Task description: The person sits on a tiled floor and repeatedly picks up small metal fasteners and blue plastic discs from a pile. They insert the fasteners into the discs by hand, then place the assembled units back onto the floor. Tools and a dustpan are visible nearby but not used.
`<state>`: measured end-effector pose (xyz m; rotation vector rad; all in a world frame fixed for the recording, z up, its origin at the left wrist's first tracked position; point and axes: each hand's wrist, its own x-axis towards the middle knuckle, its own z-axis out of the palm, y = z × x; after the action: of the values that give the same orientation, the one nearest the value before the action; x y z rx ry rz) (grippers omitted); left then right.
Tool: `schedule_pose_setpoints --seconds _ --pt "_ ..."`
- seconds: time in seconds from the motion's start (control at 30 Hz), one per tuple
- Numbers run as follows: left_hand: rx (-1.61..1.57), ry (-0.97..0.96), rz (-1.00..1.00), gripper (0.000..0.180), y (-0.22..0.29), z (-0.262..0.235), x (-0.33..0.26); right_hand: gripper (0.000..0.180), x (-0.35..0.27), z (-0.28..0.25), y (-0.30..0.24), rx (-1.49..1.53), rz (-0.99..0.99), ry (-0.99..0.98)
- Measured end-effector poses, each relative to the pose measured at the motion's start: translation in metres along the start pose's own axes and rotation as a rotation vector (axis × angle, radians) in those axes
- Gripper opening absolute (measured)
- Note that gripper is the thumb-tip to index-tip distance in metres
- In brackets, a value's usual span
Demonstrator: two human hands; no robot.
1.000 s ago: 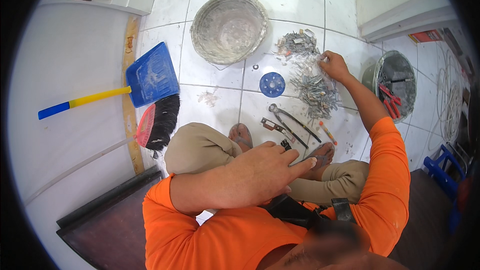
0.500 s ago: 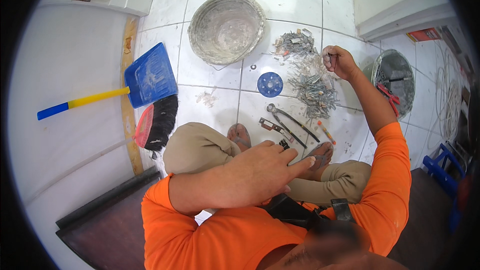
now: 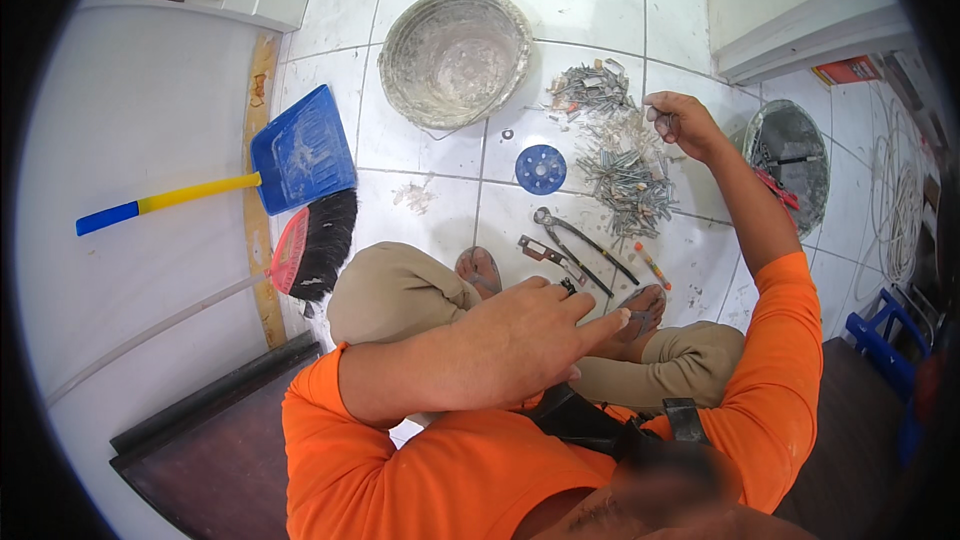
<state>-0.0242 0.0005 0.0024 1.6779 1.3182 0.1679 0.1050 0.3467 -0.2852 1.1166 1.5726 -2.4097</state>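
My right hand [image 3: 686,127] is raised at the right edge of the upper heap of screws and plugs [image 3: 592,90]. Its fingers are curled with greyish fingertips; whatever they hold is hidden. Just below lies a larger heap of metal screws [image 3: 632,185]. Over my lap, my left hand [image 3: 530,333] hangs loosely with fingers apart, holding nothing visible. Beyond it on the floor are pincers [image 3: 588,245] with black handles, a flat metal bracket [image 3: 541,250] and an orange marker-like stick [image 3: 652,265]. A blue round disc [image 3: 540,170] sits left of the screws.
A dusty bucket [image 3: 400,55] stands at the back; another bucket [image 3: 815,175], with red-handled tools [image 3: 778,190], is at the right. To the left are a blue dustpan [image 3: 300,145] and a broom [image 3: 318,248]. Coiled white cable [image 3: 893,210] lies far right.
My right hand has turned slightly, and its thumb and forefinger have shifted a little. My left hand stays practically where it was.
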Motion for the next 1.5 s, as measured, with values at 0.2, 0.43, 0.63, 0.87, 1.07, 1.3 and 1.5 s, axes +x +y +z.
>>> schedule_pose_setpoints --seconds 0.2,0.43,0.63,0.87,1.07,1.3,1.5 --pt "0.033 0.15 0.1 0.067 -0.005 0.006 -0.002 0.024 -0.018 -0.027 -0.035 -0.007 -0.084 0.002" --pt "0.033 0.147 0.073 0.064 -0.01 0.007 -0.002 0.021 -0.074 -0.058 -0.099 -0.125 -0.195 0.23" --pt "0.045 0.152 0.078 0.063 -0.012 0.008 0.0 0.017 -0.127 -0.155 -0.11 -0.573 -0.044 0.171" --pt "0.049 0.157 0.069 0.064 -0.011 0.012 0.003 0.025 -0.128 -0.158 -0.079 -1.012 0.197 0.299" --pt "0.059 0.158 0.08 0.065 -0.012 0.013 0.001 0.025 -0.118 -0.175 -0.065 -1.389 0.003 0.324" --pt "0.074 0.113 0.085 0.068 -0.009 0.017 0.007 0.018 -0.071 -0.014 -0.113 -1.275 -0.27 0.33" --pt "0.029 0.031 0.018 0.069 -0.007 0.005 -0.002 0.025 0.041 0.005 -0.006 -1.331 -0.34 0.248"
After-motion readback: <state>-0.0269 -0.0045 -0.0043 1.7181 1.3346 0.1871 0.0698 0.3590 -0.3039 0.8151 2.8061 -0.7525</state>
